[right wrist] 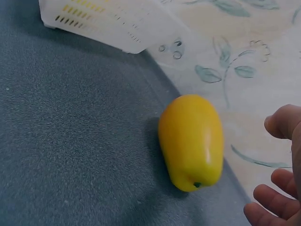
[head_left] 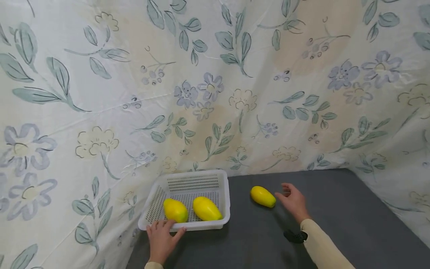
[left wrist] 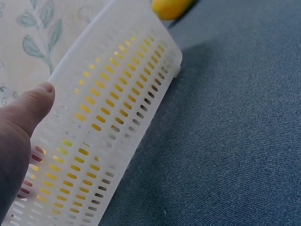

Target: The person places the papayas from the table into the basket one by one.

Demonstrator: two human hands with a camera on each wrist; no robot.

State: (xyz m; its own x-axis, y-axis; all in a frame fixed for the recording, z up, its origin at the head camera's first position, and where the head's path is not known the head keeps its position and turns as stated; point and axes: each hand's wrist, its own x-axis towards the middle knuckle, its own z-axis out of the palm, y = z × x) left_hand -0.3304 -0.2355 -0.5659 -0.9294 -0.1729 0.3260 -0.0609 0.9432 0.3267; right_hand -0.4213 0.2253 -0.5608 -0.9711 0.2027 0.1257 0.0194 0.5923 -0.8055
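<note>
Dark grey tabletop (head_left: 248,239), woven-looking texture; pale cloth (head_left: 208,127) printed with leaves and flowers hangs behind it and along the sides. White perforated basket (head_left: 201,225) at left, two yellow fruits (head_left: 205,209) inside; left hand (head_left: 162,237) grips its near rim, thumb outside. Right hand (head_left: 293,201) loose, grasping nothing, just beside third yellow fruit (head_left: 262,197) lying on tabletop, right of basket.

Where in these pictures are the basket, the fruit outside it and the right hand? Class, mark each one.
Basket (head_left: 205,225): head view, on its front rim.
Fruit outside it (right wrist: 192,141): right wrist view, on the middle of its yellow side.
Right hand (head_left: 293,200): head view, on the middle of the hand.
</note>
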